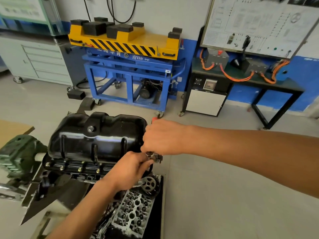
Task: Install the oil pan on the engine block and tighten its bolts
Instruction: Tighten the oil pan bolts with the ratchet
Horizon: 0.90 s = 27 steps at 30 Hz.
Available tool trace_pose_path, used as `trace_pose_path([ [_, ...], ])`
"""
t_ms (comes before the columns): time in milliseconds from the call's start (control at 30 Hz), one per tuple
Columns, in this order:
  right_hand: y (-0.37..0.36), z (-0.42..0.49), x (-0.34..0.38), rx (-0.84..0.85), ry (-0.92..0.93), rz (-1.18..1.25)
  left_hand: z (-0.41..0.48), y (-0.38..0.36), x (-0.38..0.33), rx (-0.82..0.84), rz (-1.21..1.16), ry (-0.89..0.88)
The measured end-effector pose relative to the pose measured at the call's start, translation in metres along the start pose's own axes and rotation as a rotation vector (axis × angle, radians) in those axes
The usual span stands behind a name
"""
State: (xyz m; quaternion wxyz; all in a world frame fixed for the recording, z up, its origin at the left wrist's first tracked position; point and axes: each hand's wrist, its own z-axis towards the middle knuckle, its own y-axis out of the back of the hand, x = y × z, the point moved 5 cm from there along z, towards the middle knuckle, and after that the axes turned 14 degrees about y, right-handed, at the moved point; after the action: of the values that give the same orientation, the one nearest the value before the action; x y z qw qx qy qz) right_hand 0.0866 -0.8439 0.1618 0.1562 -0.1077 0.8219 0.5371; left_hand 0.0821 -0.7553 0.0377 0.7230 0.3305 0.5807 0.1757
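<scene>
The oil pan (pixel 96 135) sat seated on the inverted engine block (pixel 86 176), a pressed-steel shell in glossy black paint with rounded corners, stiffening ribs and a bright drain plug (pixel 90 129) on its upper face. At the pan's right-hand end the right hand (pixel 162 137) gripped a socket tool (pixel 148 154) with its fingers wrapped closed around the handle. Only a red tip above the fist and a bright metal end below it were visible. The left hand (pixel 133 167) lay just below the pan's right corner, its fingers curled and pinching the tool's lower end. The fastener under the tool was hidden. Four brass-coloured flange bolts (pixel 79 169) stood along the pan's near flange. How tight they were could not be judged.

Risks noted:
- A socket not square on the bolt head could slip, rounding the head and scratching the paint.
- Running down one end of the pan before the other could distort the thin flange and spoil the seal.
- Fingers held at the tool tip could be nipped if the tool jumped.

A toothed steel sprocket (pixel 149 184) and a rough cast-aluminium cylinder head (pixel 133 209) lay below the pan's right end. A dropped bolt could lodge in their cavities.
</scene>
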Motion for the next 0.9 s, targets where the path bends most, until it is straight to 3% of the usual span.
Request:
trace_pose_path([
  [133,-0.008,-0.006,-0.009,-0.033,-0.099,0.235,-0.006,-0.003,-0.005,-0.048,-0.137,0.030],
  [367,-0.028,-0.010,0.002,-0.301,-0.499,0.706,-0.017,0.015,-0.009,-0.437,-0.333,0.067],
  [500,-0.037,-0.010,0.007,-0.335,-0.660,0.899,-0.018,0.012,-0.008,-0.429,-0.329,0.054],
  [633,-0.041,-0.009,0.010,-0.318,-0.704,1.044,-0.013,0.008,-0.006,-0.408,-0.231,0.019],
  [733,-0.034,-0.011,0.006,-0.190,-0.583,0.897,-0.012,0.009,-0.006,-0.395,-0.200,-0.032],
  [900,-0.010,-0.009,-0.005,0.021,-0.238,0.305,-0.005,0.007,-0.011,-0.329,-0.160,-0.114],
])
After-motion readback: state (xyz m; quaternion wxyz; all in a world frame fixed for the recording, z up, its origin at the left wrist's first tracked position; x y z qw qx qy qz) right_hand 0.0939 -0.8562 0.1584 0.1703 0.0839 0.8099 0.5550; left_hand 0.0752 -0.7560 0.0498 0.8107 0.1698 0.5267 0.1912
